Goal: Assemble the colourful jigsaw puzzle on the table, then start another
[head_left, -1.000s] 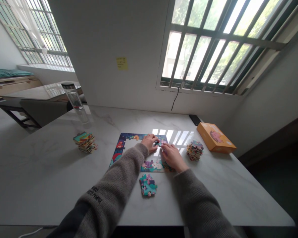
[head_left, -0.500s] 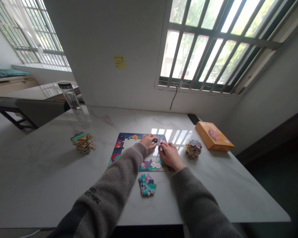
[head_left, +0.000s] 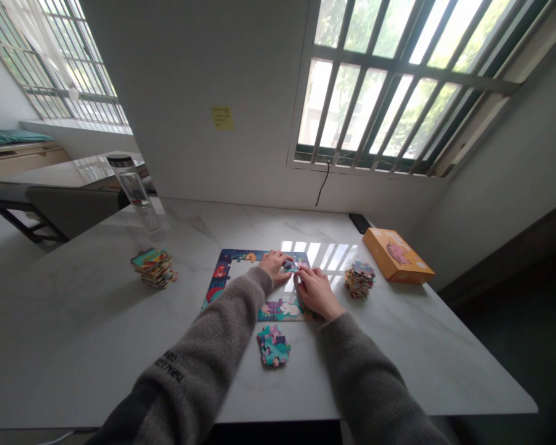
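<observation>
The left arm (head_left: 213, 337) comes from the lower left and the right arm (head_left: 368, 371) from the lower right, both in grey sleeves. They lean toward each other. The left hand (head_left: 274, 266) is slightly more forward, its back upward, thumb and forefinger curved and apart. The right hand (head_left: 315, 289) has its fingers bent, pointing forward and leftward. The fingertips of both hands are near each other.

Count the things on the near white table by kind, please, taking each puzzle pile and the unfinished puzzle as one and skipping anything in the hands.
Piles of puzzle pieces: 3
Unfinished puzzle: 1
Orange box: 1
Clear bottle: 1
Black phone-like slab: 1
Total: 7
</observation>
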The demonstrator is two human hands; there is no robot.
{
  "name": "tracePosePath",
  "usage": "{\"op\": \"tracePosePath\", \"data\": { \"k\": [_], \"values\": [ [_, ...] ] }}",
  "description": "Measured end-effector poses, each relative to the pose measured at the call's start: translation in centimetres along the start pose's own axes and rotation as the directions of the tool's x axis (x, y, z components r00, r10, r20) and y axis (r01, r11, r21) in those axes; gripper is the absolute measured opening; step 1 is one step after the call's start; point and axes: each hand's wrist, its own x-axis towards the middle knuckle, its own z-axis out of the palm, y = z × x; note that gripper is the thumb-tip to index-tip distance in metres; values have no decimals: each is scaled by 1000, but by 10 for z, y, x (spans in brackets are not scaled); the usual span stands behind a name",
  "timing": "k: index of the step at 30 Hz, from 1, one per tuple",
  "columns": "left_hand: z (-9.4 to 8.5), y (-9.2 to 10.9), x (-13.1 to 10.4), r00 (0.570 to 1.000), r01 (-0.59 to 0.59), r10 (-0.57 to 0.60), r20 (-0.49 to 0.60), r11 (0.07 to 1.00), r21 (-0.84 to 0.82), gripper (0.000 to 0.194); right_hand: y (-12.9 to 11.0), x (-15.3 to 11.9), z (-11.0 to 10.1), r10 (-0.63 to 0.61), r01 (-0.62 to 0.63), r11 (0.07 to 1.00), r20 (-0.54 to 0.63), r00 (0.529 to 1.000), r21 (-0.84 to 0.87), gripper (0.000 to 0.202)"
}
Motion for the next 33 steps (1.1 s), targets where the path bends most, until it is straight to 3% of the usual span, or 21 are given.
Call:
{"op": "tracePosePath", "data": {
  "k": [3, 10, 19, 33],
  "values": [
    [-9, -3, 1, 999, 0, -2, 54, 999, 46, 53, 1, 0, 1, 0, 0, 1000, -4, 1000, 12, 27],
    [-28, -13, 4, 968, -45, 35, 248, 998, 37, 37, 3, 1, 2, -13, 14, 999, -15, 1000, 37, 26],
    [-22, -24, 8, 959, -19, 6, 284, 999, 44, 29, 4, 0, 2, -15, 16, 998, -8, 1000, 54, 28],
    [-27, -28, 5, 935, 71, -57, 349, 997, -26, 34, 11, 3, 7, -22, 24, 994, -24, 999, 104, 34]
  ]
}}
